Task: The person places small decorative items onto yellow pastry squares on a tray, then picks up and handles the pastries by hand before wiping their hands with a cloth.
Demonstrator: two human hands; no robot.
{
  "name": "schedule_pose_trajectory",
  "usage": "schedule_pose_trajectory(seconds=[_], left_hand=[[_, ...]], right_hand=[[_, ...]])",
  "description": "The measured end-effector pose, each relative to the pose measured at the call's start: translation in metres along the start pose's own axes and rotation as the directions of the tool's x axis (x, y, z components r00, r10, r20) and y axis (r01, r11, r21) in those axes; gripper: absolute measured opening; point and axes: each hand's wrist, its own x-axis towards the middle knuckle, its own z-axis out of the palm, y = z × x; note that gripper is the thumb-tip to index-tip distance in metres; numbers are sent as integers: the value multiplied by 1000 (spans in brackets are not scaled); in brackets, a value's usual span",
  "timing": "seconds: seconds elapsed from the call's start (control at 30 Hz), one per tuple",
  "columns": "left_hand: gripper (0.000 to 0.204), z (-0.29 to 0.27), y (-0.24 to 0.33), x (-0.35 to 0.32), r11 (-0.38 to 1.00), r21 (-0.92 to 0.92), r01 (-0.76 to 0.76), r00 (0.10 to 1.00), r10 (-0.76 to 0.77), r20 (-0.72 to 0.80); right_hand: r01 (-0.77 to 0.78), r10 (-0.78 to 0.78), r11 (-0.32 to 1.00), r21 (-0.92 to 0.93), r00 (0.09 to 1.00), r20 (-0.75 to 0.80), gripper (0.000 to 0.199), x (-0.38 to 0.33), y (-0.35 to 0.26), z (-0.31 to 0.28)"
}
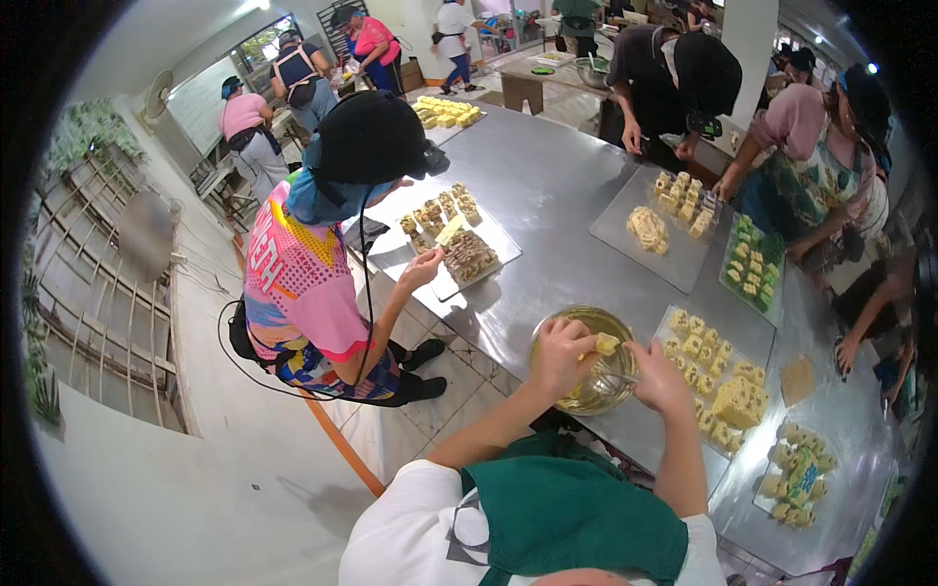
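Over a round metal bowl with a yellowish inside, my left hand pinches a small pale-yellow piece. My right hand is closed around a thin silver utensil that reaches over the bowl; its exact kind is not clear. The two hands are close together, the yellow piece between them. Right of my right hand lies a tray of yellow pieces with dark specks, along with a larger yellow block.
The long metal table carries more trays, including a green one at the right. A co-worker in a pink patterned shirt stands at my left, handling pieces on a white tray. Other people work across the table.
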Motion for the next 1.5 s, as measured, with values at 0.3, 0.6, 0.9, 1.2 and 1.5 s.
schedule_pose_trajectory(seconds=[0.3, 0.6, 0.9, 1.2, 1.5], left_hand=[[17, 7, -6, -7, 974, -227, 26, 1000, -26, 1], [24, 23, 14, -37, 927, -360, 100, 982, -34, 187], [50, 41, 34, -70, 913, -322, 250, 875, -71, 478], [45, 9, -14, -86, 852, -401, 336, 903, -171, 395], [59, 20, -95, -111, 524, -515, 679, 709, -650, 274]], right_hand=[[71, -57, 827, 557, 997, -43, 64, -8, 14, 8], [7, 262, 436, 900, 956, -135, 59, -23, 35, 68], [-6, 428, 408, 913, 885, -185, 44, -102, 77, 103], [-171, 656, 485, 858, 720, -227, 40, -189, 127, 179], [-315, 742, 637, 704, 498, -448, 38, -246, 140, 241]])
